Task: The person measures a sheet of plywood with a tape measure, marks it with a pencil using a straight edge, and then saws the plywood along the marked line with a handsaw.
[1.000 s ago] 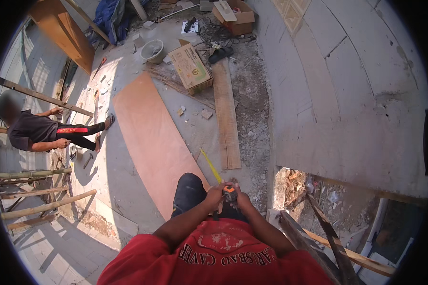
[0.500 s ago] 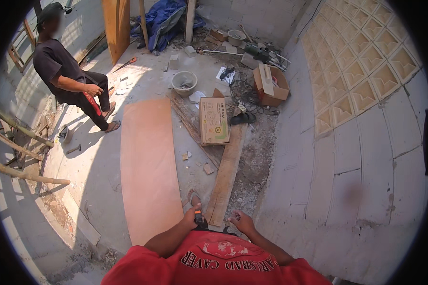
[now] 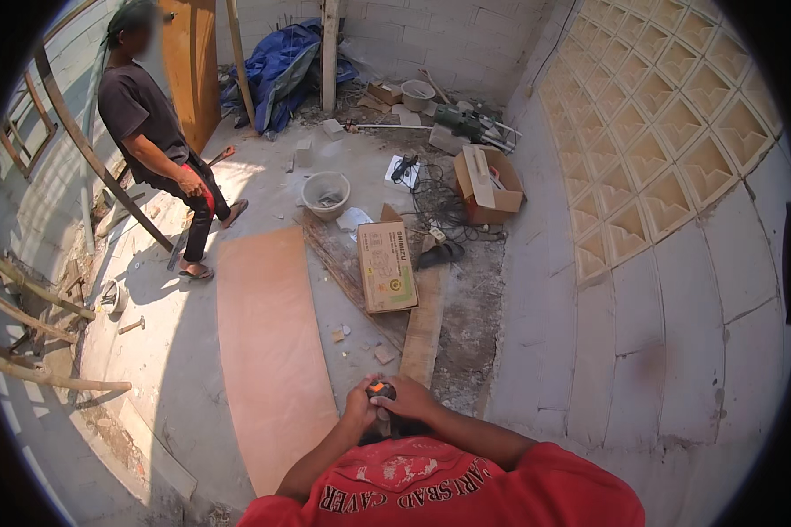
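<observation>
both hands meet at the 6 o'clock low centre, just above the red shirt: the left hand [image 3: 359, 409] and right hand [image 3: 409, 397] are closed together around a small orange-and-black tape measure [image 3: 380, 387], which sits between the fingers. just beyond at 12 o'clock lies a long narrow wooden plank [image 3: 424, 327]; at 11 o'clock a long flat sheet of brown plywood [image 3: 268, 347] rests on the concrete floor [image 3: 158, 351]. further on a closed cardboard box [image 3: 386, 266] touches the plank's far end, then a grey plastic bucket [image 3: 326, 194] and an open cardboard box [image 3: 488, 184] at 1 o'clock. farthest, at 10 o'clock, a person in a dark shirt [image 3: 145, 132] stands
</observation>
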`<state>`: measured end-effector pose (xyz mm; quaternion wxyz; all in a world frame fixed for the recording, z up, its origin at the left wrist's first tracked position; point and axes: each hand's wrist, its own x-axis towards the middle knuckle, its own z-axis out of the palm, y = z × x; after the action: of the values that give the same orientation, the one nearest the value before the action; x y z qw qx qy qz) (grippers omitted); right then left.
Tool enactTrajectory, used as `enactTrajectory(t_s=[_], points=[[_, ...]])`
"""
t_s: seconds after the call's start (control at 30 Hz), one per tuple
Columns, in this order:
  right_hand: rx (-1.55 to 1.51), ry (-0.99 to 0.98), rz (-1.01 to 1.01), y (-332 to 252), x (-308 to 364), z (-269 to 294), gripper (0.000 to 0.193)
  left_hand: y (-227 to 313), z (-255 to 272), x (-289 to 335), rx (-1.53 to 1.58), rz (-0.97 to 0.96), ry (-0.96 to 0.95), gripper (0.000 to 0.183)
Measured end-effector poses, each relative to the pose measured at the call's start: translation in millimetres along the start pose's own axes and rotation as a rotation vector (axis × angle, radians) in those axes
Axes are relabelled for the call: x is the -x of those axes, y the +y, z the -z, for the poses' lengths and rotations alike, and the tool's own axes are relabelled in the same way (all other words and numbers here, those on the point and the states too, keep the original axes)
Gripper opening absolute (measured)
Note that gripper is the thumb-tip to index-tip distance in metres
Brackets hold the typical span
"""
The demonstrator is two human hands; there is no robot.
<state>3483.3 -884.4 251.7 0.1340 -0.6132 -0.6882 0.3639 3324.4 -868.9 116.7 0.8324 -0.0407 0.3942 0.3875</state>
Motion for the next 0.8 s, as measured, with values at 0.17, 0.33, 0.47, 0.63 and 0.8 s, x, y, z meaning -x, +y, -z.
enactTrajectory(t_s=[0.17,0.33,0.47,0.63,0.8], points=[[0.097,-0.254,0.119,15,-73,-4,0.067,44,-24,23,-0.036,-0.121,0.15,0.031],[-0.117,-0.232,0.33,27,-133,-35,0.062,89,-46,80,-0.053,-0.217,0.002,0.043],[-0.602,-0.784,-0.161,-21,-165,-19,0.047,83,-34,103,-0.004,-0.428,0.178,0.043],[-0.459,-1.066,-0.155,-47,-168,-28,0.046,54,-15,114,0.249,-0.666,0.2,0.035],[0.031,-1.146,0.129,-81,-135,-57,0.049,3,0,141,0.435,-0.683,0.335,0.027]])
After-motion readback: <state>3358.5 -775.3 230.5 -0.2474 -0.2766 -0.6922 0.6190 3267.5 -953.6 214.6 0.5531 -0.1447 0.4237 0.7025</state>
